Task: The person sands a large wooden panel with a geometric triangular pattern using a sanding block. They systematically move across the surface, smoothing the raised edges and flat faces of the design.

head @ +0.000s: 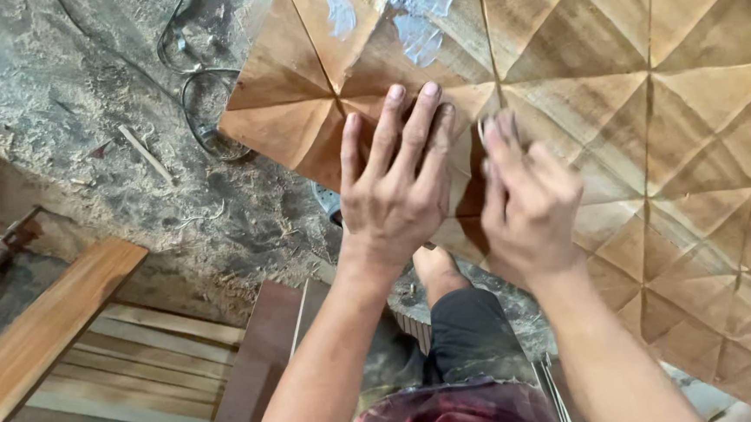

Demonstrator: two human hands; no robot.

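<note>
Two hands work on one carved wooden panel, its face cut into raised pyramid facets; the left hand lies flat and spread on the panel's near corner zone, all five fingers out, pressing and gripping nothing; the right hand, just beside it, is bunched with fingertips pinched together against the wood, and is blurred; something small and pale shows at its fingertips, too smeared to name, so whether it clasps anything cannot be told; the panel sits under both palms and runs up and away to the right of them, cut off by the top and right borders, so its facets cannot be counted whole; two pale glossy patches lie on the facets beyond the left fingertips; the panel's left edge and corner stand just left of the left hand, with sawdust floor open beyond; one dark cable loops there, partly under the corner; one thin stick lies further out; one long plank slants below left, over several slats, clipped by the border; one bare foot shows between the forearms, toes hidden under the panel
</note>
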